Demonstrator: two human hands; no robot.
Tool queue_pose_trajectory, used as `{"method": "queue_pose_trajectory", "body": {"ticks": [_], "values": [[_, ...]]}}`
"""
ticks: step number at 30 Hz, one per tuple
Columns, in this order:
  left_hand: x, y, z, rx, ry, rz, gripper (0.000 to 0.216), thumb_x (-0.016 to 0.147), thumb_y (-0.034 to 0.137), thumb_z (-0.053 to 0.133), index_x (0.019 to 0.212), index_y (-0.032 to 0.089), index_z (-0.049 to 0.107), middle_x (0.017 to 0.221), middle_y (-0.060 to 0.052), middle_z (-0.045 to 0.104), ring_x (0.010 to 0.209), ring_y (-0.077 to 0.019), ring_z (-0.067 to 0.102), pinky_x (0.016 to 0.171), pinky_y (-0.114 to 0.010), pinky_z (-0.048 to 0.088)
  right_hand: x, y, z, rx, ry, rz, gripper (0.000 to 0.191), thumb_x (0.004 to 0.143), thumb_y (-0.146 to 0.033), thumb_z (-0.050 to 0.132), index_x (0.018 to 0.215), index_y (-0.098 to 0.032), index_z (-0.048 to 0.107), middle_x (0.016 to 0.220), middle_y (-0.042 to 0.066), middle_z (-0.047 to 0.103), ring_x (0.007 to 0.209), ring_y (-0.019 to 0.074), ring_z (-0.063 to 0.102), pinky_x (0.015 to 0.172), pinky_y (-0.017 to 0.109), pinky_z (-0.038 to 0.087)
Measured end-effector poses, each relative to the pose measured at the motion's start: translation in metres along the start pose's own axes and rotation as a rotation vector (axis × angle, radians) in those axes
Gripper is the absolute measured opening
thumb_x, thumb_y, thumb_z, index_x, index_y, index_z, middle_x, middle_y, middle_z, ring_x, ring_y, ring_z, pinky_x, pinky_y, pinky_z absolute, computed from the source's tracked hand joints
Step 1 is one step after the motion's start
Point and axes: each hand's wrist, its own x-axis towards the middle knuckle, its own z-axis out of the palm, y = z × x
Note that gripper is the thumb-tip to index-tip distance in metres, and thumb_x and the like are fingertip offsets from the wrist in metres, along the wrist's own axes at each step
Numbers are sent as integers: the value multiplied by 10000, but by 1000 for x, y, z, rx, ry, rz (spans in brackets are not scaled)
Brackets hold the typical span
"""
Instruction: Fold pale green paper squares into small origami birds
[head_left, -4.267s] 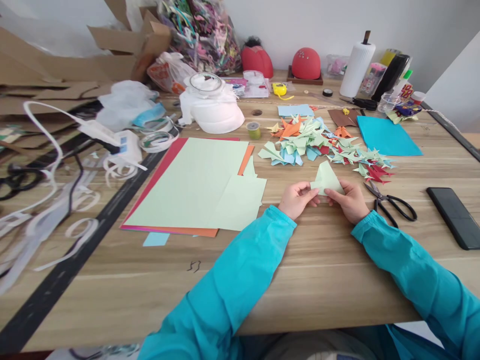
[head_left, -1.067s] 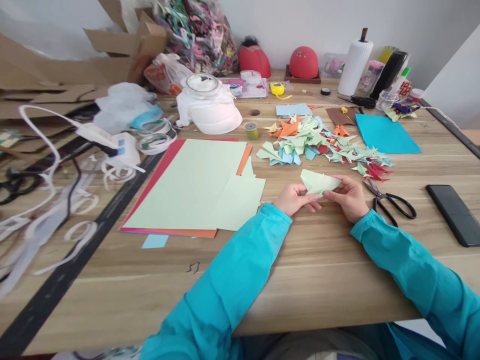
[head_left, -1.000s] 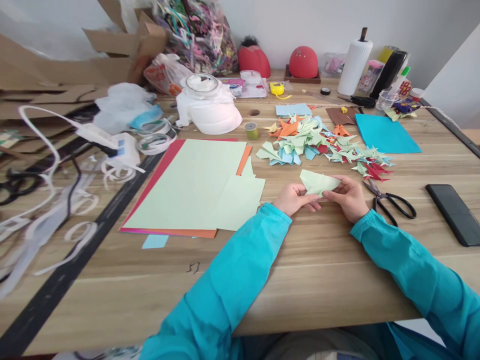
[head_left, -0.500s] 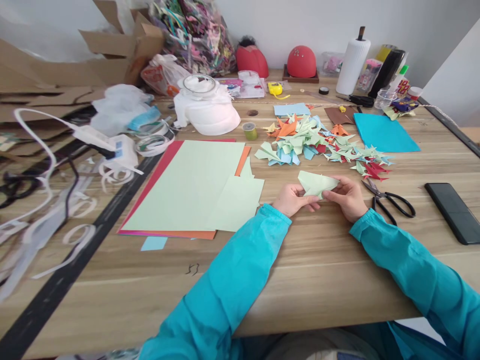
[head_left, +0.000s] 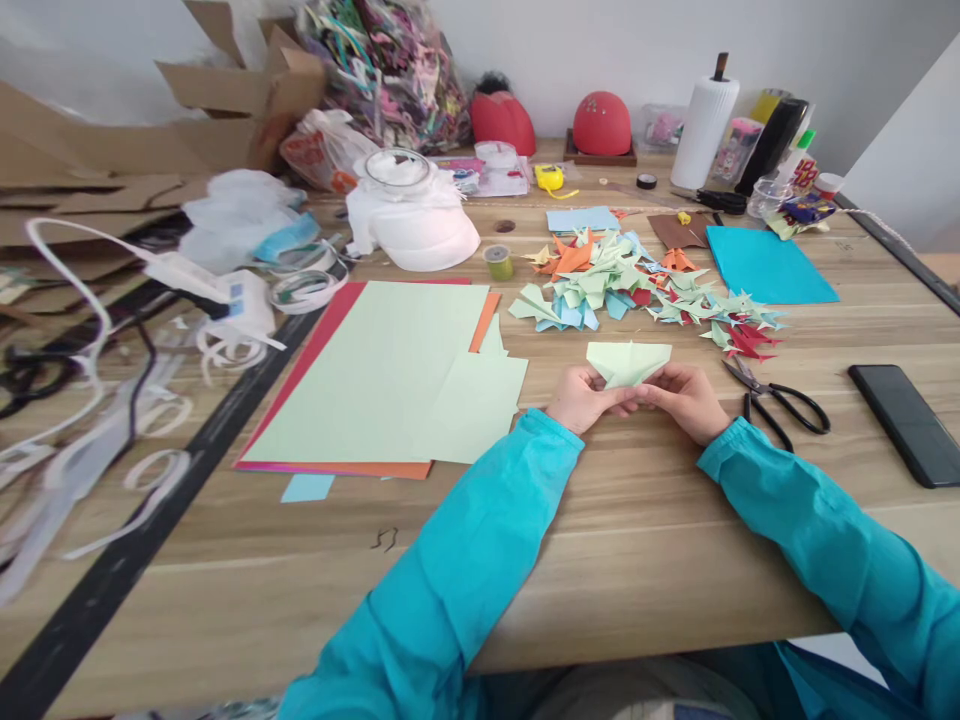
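Observation:
A partly folded piece of pale green paper [head_left: 628,361] is held between both hands above the table. My left hand [head_left: 589,397] pinches its lower left side, thumb on the near face. On the lower right, my right hand [head_left: 684,400] grips the same paper, and the two thumbs nearly meet at its bottom. Beyond my hands lies a heap of folded paper figures [head_left: 600,275] in green, blue, orange and red. Pale green sheets [head_left: 382,370] lie to the left over red and orange ones, with a smaller green piece [head_left: 480,410] on top.
Black-handled scissors [head_left: 780,400] and a dark phone [head_left: 906,425] lie at the right. A blue sheet [head_left: 772,265] is behind them. A spool [head_left: 498,262] stands near the heap. Cables and a white power strip [head_left: 240,305] clutter the left side.
The green paper has turned more level and shifted slightly left. My right hand has moved left and down, its fingers now closer to my left hand.

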Motion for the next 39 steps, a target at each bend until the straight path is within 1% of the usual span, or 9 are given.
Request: {"method": "queue_pose_trajectory", "body": {"ticks": [4,7,12,15,19,22,27,35,39], "values": [[0,0,1,26,15,-10,410,486,345,801,730,52,650,576,-59,656,527,-146,621,500,-249,531,-1,-2,2,-51,33,13,286,613,-397,734,652,-142,610,608,18,628,542,106,531,518,241,423],[0,-1,0,19,-4,-17,412,493,351,798,727,49,644,564,-60,651,523,-148,622,496,-246,529,-1,-2,1,-60,50,22,292,611,-405,733,633,-143,607,570,9,609,518,101,515,499,237,407],[0,0,-1,-39,-35,-42,422,573,390,752,808,58,639,644,-69,670,564,-156,642,512,-252,532,2,3,-3,33,101,34,299,607,-409,737,615,-147,592,531,-13,579,490,91,497,500,235,400],[0,1,-2,-22,-86,-61,386,599,394,736,763,59,636,671,-74,670,557,-146,640,513,-245,529,3,5,-5,84,108,43,304,596,-411,745,619,-149,592,531,-14,582,485,92,499,500,236,400],[2,-1,-2,29,-145,-71,348,604,375,737,686,56,626,619,-61,654,509,-126,620,500,-236,524,2,4,-4,75,72,45,305,592,-408,750,620,-143,602,526,-11,580,488,90,494,500,233,395],[2,-3,-1,48,-133,-72,309,646,348,714,677,57,615,587,-55,646,480,-119,609,479,-234,517,1,3,-3,71,71,41,300,599,-409,746,625,-145,605,529,-13,578,488,90,492,497,233,394],[1,-1,1,49,-89,-81,255,681,298,693,677,61,602,587,-50,644,458,-119,604,438,-226,501,1,3,-4,99,55,17,311,714,-430,652,588,-152,593,530,-10,567,487,89,499,504,234,408],[2,-1,-1,112,-128,-78,292,668,342,696,686,58,631,588,-62,655,505,-123,616,498,-235,522,1,1,-2,13,69,0,342,648,-476,687,580,-153,598,526,-4,585,481,97,500,496,239,410],[1,0,0,133,-125,-87,286,665,337,698,669,58,634,605,-72,664,497,-118,609,495,-232,518,0,2,-1,-11,62,-10,336,664,-461,681,562,-150,604,515,-2,583,478,94,498,492,234,409]]}}
